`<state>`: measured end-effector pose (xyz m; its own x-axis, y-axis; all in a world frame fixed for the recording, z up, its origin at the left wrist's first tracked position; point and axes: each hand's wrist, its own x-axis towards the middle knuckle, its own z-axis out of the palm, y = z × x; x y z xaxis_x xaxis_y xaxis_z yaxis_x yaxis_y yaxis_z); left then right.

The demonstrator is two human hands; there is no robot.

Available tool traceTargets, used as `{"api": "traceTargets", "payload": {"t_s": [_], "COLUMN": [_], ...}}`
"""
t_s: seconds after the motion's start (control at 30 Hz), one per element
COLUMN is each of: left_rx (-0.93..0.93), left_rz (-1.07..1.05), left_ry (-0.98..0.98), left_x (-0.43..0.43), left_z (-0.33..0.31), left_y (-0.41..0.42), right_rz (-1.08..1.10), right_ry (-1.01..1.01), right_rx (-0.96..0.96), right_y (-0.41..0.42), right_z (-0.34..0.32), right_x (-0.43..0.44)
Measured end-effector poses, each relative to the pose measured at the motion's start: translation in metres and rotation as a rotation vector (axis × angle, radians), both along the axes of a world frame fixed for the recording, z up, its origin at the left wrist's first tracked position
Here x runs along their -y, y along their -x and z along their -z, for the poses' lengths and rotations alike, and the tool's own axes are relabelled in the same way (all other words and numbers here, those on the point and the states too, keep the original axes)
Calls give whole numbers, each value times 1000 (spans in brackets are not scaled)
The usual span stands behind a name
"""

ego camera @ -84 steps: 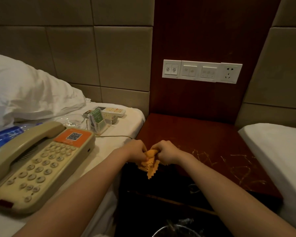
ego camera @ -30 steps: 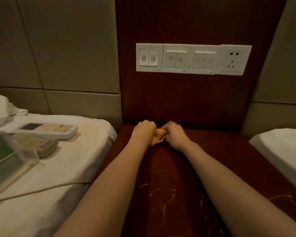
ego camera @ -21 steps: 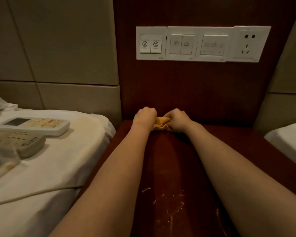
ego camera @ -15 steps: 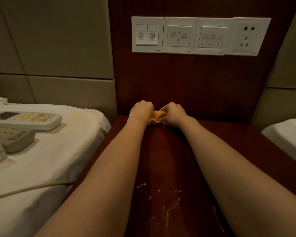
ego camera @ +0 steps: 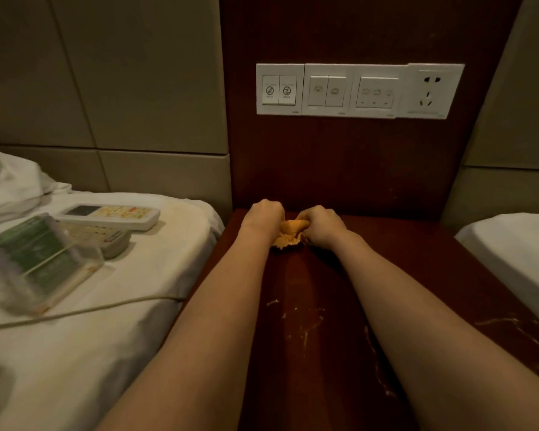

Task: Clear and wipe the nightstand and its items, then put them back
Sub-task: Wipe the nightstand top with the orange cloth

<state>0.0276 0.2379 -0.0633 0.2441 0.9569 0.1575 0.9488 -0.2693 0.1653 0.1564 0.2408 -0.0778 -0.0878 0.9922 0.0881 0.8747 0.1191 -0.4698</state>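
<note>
While wiping nightstand: cloth check

As both fists clamp it, L hand (ego camera: pixel 263 214) & R hand (ego camera: pixel 322 223) hold cloth (ego camera: pixel 288 233) bunched at rear of nightstand (ego camera: pixel 324 290). Cloth looks soft, light, limp; take by wad, press flat. Streaks (ego camera: pixel 305 328) near front prob. unwiped.

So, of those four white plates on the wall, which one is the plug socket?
The rightmost plate, at the end of the row. It has plug holes in its face, while the other three plates to its left carry rocker switches.

Orange cloth (ego camera: pixel 290 233) (dark red-brown nightstand (ego camera: pixel 417 259))
</note>
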Motion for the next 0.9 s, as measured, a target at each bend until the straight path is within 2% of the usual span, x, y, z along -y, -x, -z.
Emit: {"api": "traceTargets", "payload": {"t_s": [0.57, 0.9], "left_rx": [40, 74], "left_rz": [-1, -7], "left_ry": [63, 139], "left_x": [109, 160], "left_z": [9, 8], "left_y": [20, 19], "right_rz": [-40, -108], "right_ry": [79, 149], "right_rx": [22, 23], "right_y": [11, 5], "right_z": [-7, -10], "right_x": [124, 169]}}
